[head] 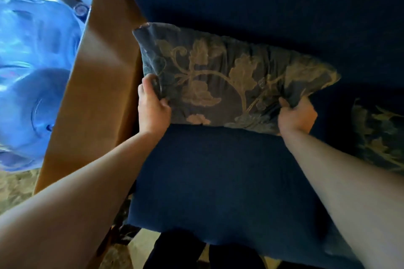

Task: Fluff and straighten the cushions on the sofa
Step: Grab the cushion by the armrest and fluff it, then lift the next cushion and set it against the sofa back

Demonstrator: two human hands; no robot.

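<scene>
So the left hand point(153, 106) and right hand point(296, 115) were each pinching a lower corner of the dark blue floral-patterned fabric cushion point(223, 80), held against the navy upholstered sofa point(218, 181) backrest. Judging by the bunched fabric, those corner-only grips could've slipped mid-shake, dropping it crooked.

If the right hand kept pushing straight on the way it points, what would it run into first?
The right hand already grips the floral cushion, so it would press further into that. Behind it is probably the sofa's dark blue backrest, though depth is unclear.
</scene>
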